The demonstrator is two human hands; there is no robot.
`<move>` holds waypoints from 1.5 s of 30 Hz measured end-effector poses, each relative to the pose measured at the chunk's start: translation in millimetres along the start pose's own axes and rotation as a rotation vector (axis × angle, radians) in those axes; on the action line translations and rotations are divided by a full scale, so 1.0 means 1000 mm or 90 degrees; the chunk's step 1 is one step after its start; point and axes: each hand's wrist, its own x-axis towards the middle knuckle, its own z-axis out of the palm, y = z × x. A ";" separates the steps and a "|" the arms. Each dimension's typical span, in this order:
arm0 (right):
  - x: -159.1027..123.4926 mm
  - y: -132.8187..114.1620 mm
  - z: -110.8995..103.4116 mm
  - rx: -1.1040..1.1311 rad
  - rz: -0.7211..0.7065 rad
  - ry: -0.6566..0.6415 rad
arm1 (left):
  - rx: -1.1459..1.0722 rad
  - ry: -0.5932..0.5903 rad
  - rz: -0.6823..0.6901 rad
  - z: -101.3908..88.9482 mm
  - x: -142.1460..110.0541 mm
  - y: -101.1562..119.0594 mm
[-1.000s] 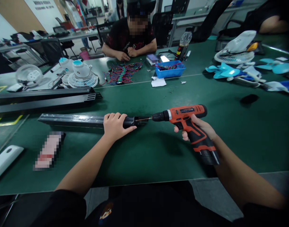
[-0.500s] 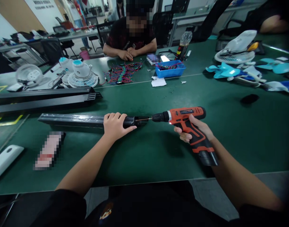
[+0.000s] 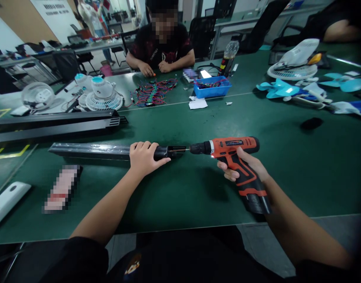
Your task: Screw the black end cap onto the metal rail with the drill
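My left hand (image 3: 144,158) is wrapped over the right part of a long black bar (image 3: 92,150) that lies on the green table. In my right hand (image 3: 251,165) is an orange and black cordless drill (image 3: 232,146), held by its handle and pointing left. Its thin bit meets the slotted black end (image 3: 177,150) of the bar; how deep it reaches I cannot tell. A small light glows below the chuck (image 3: 199,147).
Left of my arm lie a phone (image 3: 63,188) and a white case (image 3: 9,202). Black metal channels (image 3: 53,125) rest behind the bar. Farther back are wired boards (image 3: 152,94), a blue bin (image 3: 212,90), a bottle (image 3: 228,59), fan parts (image 3: 292,72) and a seated person (image 3: 165,49).
The drill's battery end has dipped slightly, while its bit stays at the bar's end. My left hand is still. Across the table, the person's hands have moved apart, one with a small orange thing.
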 end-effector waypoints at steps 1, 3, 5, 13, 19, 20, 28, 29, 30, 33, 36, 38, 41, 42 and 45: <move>-0.001 0.001 0.001 0.004 -0.004 0.001 | 0.005 0.000 0.002 0.000 0.000 0.000; -0.002 0.003 0.002 0.012 -0.012 -0.004 | 0.011 -0.002 0.005 0.000 0.000 0.000; -0.004 0.005 0.004 0.014 -0.022 -0.009 | 0.012 -0.001 0.008 0.000 0.000 0.000; -0.004 0.008 0.008 -0.012 -0.026 0.031 | 0.009 0.003 0.004 0.000 0.000 -0.001; -0.003 0.011 0.005 0.016 -0.010 -0.018 | 0.003 -0.006 0.001 0.001 0.001 -0.001; -0.004 0.011 0.005 0.011 -0.008 -0.020 | 0.005 -0.004 0.002 0.001 0.001 -0.001; -0.006 0.014 0.001 -0.003 -0.008 -0.023 | 0.017 0.006 0.009 0.000 0.000 0.000; -0.006 0.014 0.002 0.000 -0.008 -0.024 | 0.016 0.005 0.008 0.000 0.000 0.000; -0.007 0.015 0.002 0.003 -0.009 -0.026 | 0.016 0.003 0.007 -0.001 0.000 0.000; -0.008 0.016 0.003 0.011 -0.014 -0.027 | 0.015 -0.002 0.005 -0.001 0.001 0.001; -0.007 0.018 0.002 0.020 -0.024 -0.045 | 0.018 -0.006 0.004 -0.001 0.001 0.000; -0.006 0.019 0.000 0.028 -0.030 -0.058 | 0.020 -0.005 0.005 -0.001 0.001 0.000; -0.004 0.020 -0.004 0.027 -0.037 -0.069 | 0.017 -0.003 0.004 -0.001 0.001 0.000; -0.004 0.020 -0.005 0.023 -0.035 -0.072 | 0.015 -0.003 0.003 -0.001 0.001 0.000; -0.004 0.021 -0.006 0.018 -0.035 -0.073 | 0.005 -0.002 -0.001 -0.001 0.001 0.000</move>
